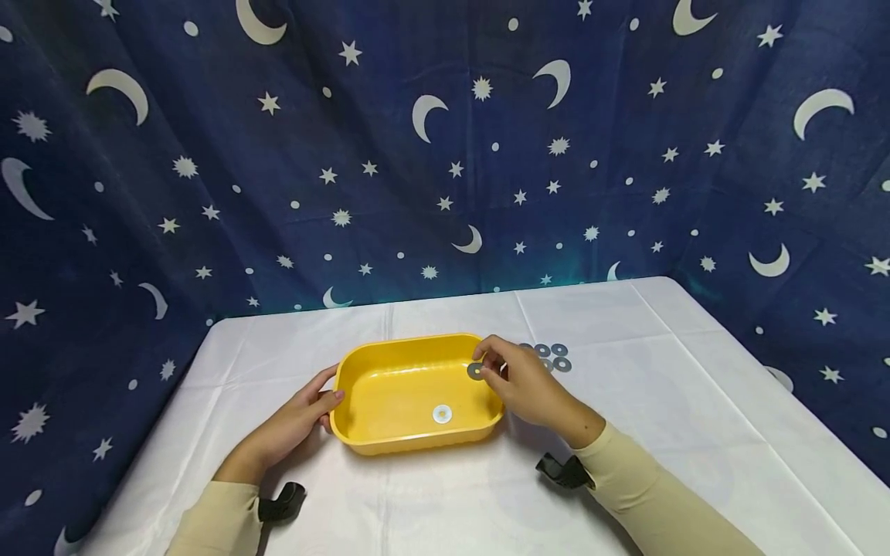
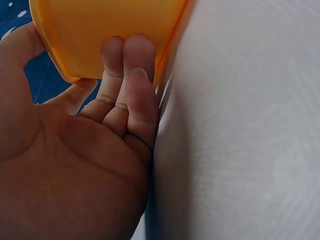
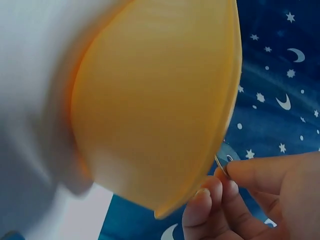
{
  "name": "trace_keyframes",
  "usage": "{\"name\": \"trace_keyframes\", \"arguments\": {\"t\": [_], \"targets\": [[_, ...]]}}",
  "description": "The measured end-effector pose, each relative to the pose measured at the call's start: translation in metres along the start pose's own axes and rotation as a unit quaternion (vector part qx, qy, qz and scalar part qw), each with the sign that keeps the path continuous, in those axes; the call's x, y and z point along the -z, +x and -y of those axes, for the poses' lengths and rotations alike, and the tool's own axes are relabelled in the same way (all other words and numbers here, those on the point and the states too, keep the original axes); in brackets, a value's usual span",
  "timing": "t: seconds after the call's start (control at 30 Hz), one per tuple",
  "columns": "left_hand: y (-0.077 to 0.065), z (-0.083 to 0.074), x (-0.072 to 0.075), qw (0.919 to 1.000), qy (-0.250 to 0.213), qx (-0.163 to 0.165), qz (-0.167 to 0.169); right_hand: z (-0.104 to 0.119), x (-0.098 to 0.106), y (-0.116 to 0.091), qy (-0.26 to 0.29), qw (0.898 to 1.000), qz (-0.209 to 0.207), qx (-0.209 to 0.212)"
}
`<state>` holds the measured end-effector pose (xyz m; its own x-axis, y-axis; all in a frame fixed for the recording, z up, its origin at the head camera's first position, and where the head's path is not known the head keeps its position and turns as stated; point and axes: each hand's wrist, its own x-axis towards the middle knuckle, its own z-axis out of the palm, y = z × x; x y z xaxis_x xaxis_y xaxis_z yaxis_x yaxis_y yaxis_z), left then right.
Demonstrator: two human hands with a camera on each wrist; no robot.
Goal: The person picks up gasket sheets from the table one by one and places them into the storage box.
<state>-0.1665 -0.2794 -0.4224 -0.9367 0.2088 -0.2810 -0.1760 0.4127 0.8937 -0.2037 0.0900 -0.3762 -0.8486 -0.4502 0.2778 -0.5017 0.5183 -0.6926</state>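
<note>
A yellow plastic basin [image 1: 396,444] sits on the white-covered table. My left hand [image 1: 292,423] grips its left end, with the thumb over the rim and fingertips against the outer wall, as the left wrist view also shows. At the opposite end, my right hand [image 1: 524,382] pinches a flat grey washer [image 1: 476,371] between thumb and fingers. That washer is over the inside of the basin, near the right rim. On the basin floor lies a pale ring-shaped disc [image 1: 442,414] with a yellow centre.
Several more grey washers [image 1: 559,350] lie flat on the table behind my right hand, partly hidden by it. A dark blue curtain [image 1: 389,154] with moons and stars surrounds the white tablecloth [image 1: 667,432]. Each wrist wears a black device [image 1: 281,503].
</note>
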Motion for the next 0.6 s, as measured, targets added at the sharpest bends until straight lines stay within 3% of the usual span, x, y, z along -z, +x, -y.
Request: {"name": "trace_keyframes", "arguments": {"t": [0.6], "targets": [[0.001,0.000,-0.001,0.9999,0.003,0.007,-0.010,-0.002,-0.029,0.021,0.003,1.000,-0.007,0.028]]}}
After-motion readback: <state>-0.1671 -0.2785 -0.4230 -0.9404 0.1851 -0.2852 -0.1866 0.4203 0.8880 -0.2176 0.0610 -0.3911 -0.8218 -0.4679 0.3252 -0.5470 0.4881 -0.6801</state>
